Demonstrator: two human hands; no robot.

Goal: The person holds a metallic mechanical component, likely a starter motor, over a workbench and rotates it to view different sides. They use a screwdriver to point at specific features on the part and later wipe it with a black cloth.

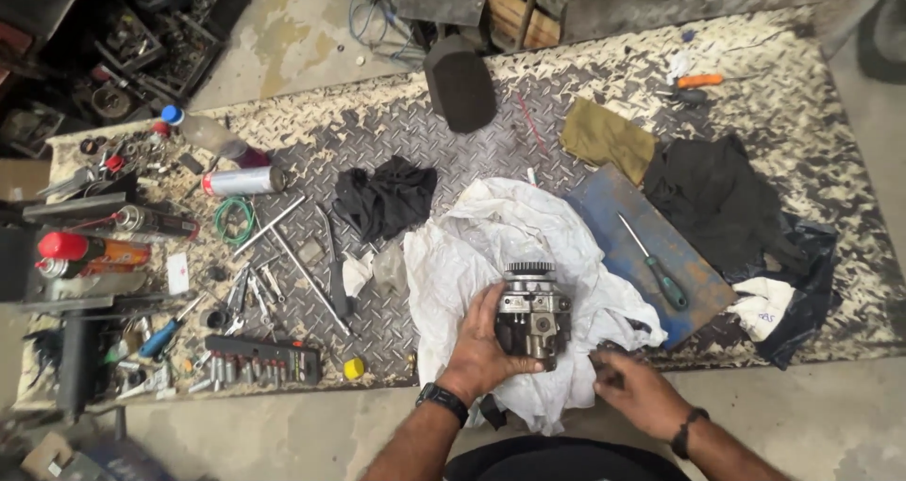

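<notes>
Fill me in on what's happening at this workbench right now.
A person works over a steel tread-plate bench. Their left hand grips a grey metal pump-like part with a toothed gear on top, holding it on a crumpled white cloth. Their right hand rests at the cloth's edge beside it; whether it holds anything is unclear. A green-handled screwdriver lies on a blue board to the right.

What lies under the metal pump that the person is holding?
A crumpled white cloth lies under the metal pump, gripped by the left hand. The checker-plate surface directly beneath is covered.
</notes>
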